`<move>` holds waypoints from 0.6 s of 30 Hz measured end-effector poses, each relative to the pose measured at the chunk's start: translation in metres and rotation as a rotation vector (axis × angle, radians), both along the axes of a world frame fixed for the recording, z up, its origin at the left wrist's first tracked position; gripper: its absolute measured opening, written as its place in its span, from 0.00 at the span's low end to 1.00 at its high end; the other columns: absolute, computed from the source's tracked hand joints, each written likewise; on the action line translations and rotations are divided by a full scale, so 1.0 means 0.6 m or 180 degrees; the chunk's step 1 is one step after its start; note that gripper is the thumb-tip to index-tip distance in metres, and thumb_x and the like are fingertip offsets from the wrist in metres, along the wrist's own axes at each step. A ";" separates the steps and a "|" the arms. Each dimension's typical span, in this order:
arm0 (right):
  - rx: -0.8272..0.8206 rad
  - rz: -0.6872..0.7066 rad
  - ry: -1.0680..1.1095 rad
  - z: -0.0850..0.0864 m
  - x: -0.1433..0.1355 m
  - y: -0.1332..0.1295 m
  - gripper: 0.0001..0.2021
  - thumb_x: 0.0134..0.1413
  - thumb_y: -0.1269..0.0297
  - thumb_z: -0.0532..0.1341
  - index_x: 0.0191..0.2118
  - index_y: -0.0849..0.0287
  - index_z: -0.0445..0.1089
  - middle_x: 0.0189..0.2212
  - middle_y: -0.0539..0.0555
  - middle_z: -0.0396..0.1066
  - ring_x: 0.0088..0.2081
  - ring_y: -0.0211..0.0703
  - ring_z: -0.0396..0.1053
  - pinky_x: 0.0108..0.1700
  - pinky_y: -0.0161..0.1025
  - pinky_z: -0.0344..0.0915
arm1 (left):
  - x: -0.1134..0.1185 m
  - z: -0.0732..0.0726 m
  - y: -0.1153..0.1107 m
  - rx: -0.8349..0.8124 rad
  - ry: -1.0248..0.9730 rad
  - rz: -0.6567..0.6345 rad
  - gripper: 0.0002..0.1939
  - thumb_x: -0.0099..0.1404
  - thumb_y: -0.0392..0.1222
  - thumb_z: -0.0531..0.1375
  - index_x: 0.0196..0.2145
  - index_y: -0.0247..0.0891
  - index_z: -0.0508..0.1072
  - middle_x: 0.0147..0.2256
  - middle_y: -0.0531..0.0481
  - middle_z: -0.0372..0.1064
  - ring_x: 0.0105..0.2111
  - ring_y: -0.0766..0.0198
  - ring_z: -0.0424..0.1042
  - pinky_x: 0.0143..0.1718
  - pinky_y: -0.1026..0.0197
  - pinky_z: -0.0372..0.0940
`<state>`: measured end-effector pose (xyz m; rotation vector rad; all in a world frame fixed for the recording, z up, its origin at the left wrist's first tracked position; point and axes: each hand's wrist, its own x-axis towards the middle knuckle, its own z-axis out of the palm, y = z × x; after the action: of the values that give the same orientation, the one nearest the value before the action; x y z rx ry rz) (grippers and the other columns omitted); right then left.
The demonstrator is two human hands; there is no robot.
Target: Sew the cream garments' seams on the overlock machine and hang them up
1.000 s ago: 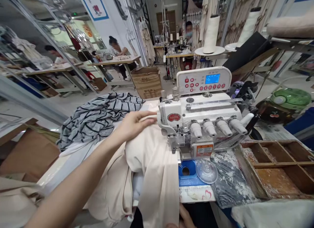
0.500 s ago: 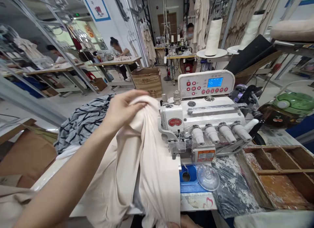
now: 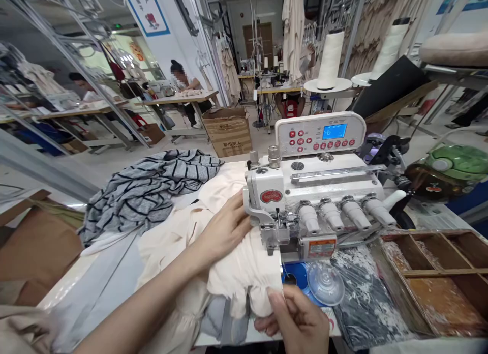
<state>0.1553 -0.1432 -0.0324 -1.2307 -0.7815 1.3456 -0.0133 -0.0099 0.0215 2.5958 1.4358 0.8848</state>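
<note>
A cream garment (image 3: 244,265) with a gathered, ruffled edge lies over the table and runs under the needle area of a white overlock sewing machine (image 3: 272,178). My left hand (image 3: 229,227) rests flat on the cloth just left of the machine head, fingers stretched out; some fingertips are hidden beside the machine. At the front, my right hand (image 3: 295,316) pinches the ruffled edge between thumb and fingers, below the presser foot. A grey cloth with black stripes (image 3: 152,191) is heaped behind my left arm.
Right of the machine are a clear plastic suction-cup-like disc (image 3: 325,283), a lint-covered dark mat (image 3: 366,293) and a divided wooden tray (image 3: 409,275). Thread cones (image 3: 331,59) stand behind. A cardboard box (image 3: 226,133) sits on the floor; other people work at machines farther back.
My left hand has come down from holding up a fold of the garment and now lies flat on it by the machine. My right hand has risen into view at the ruffled edge.
</note>
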 end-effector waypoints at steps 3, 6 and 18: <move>0.0002 -0.0025 0.0145 0.018 -0.002 0.015 0.24 0.46 0.39 0.71 0.27 0.59 0.79 0.15 0.53 0.76 0.17 0.38 0.74 0.21 0.26 0.68 | 0.000 0.011 0.008 0.0421 -0.0106 0.0266 0.12 0.67 0.31 0.52 0.32 0.36 0.76 0.40 0.42 0.76 0.43 0.52 0.74 0.46 0.50 0.72; -0.0131 -0.0112 0.0288 0.028 -0.006 0.020 0.25 0.43 0.39 0.72 0.24 0.61 0.78 0.18 0.55 0.78 0.17 0.36 0.74 0.19 0.23 0.66 | 0.007 0.010 -0.055 0.0450 -0.0430 -0.0302 0.16 0.67 0.27 0.48 0.29 0.37 0.72 0.31 0.45 0.75 0.36 0.58 0.75 0.40 0.56 0.73; 0.0221 -0.0065 -0.0160 0.014 0.003 0.023 0.20 0.59 0.49 0.65 0.24 0.60 0.75 0.17 0.52 0.76 0.17 0.37 0.74 0.21 0.27 0.69 | 0.014 -0.017 -0.118 0.0360 -0.0622 -0.1063 0.19 0.64 0.26 0.55 0.50 0.38 0.74 0.41 0.45 0.78 0.44 0.60 0.76 0.54 0.51 0.71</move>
<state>0.1568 -0.1297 -0.0239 -1.2186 -0.8422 1.2650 -0.0047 -0.0807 0.0114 2.6266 0.8946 1.1554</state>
